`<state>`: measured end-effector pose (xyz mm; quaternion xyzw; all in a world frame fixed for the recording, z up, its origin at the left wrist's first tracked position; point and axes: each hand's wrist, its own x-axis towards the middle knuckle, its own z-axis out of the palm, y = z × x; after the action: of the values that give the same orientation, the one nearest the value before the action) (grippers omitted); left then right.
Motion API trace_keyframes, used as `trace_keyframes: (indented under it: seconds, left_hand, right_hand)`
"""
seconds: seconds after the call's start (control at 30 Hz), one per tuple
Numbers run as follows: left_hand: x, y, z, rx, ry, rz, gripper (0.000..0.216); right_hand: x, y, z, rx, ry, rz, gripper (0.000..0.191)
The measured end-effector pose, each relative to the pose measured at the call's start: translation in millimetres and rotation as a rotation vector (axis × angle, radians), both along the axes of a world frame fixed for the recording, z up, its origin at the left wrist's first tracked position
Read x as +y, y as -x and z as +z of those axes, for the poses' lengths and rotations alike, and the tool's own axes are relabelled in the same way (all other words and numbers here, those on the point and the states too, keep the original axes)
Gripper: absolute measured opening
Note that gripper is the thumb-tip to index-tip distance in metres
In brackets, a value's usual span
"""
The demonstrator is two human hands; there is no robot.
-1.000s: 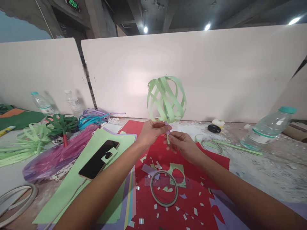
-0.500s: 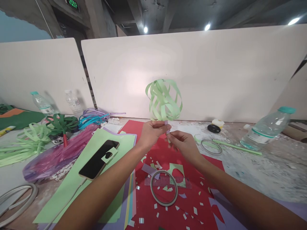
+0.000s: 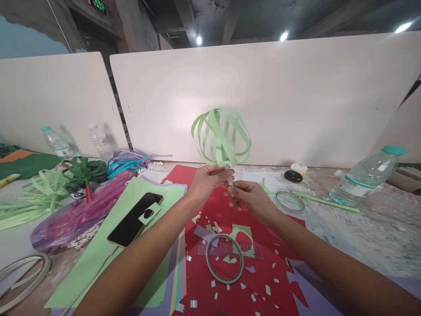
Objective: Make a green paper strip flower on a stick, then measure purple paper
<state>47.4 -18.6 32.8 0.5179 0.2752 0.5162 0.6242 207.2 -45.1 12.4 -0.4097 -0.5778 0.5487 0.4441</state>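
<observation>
A ball of looped light-green paper strips [image 3: 221, 136] stands upright on a short purple paper stem [image 3: 229, 174]. My left hand [image 3: 210, 177] pinches the top of this stem just under the loops. Lower down, my right hand [image 3: 245, 193] is closed on the stem's bottom end, its fingertips close to the left thumb. Below both hands lies red paper [image 3: 210, 267] scattered with small paper scraps. On it rest a roll of tape [image 3: 208, 259], a clear ruler [image 3: 258, 251] and a green piece of paper with a round hole [image 3: 248, 230].
At left, a phone [image 3: 131, 224] lies on stacked green paper [image 3: 82, 267], near a pink plastic bag [image 3: 66, 219] and a dark green paper loop flower [image 3: 86, 169]. At right are a water bottle [image 3: 370, 175], another tape roll [image 3: 289, 202] and a black lid [image 3: 293, 176].
The green loop ball has turned on its stem and now looks wider, with its strips more spread. Both hands stay in nearly the same place, still holding the stem.
</observation>
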Motion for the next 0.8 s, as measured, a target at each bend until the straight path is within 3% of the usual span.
trace_keyframes:
  seconds: [0.27, 0.33, 0.5, 0.8]
  left_hand:
    - [0.2, -5.3, -4.4, 0.059, 0.05, 0.217, 0.031]
    - [-1.1, -4.7, -2.5, 0.054, 0.035, 0.212, 0.03]
    - [-2.4, -1.1, 2.1, 0.014, -0.049, 0.088, 0.023]
    - [-8.4, -4.9, 4.8, 0.088, 0.023, 0.19, 0.029]
  right_hand:
    - [-11.3, 8.2, 3.5, -0.184, -0.177, -0.26, 0.019]
    - [-9.5, 7.6, 1.7, -0.179, -0.182, -0.225, 0.025]
    - [-1.6, 1.2, -3.5, -0.031, -0.122, 0.03, 0.033]
    - [-0.5, 3.5, -7.3, -0.066, -0.119, -0.071, 0.029]
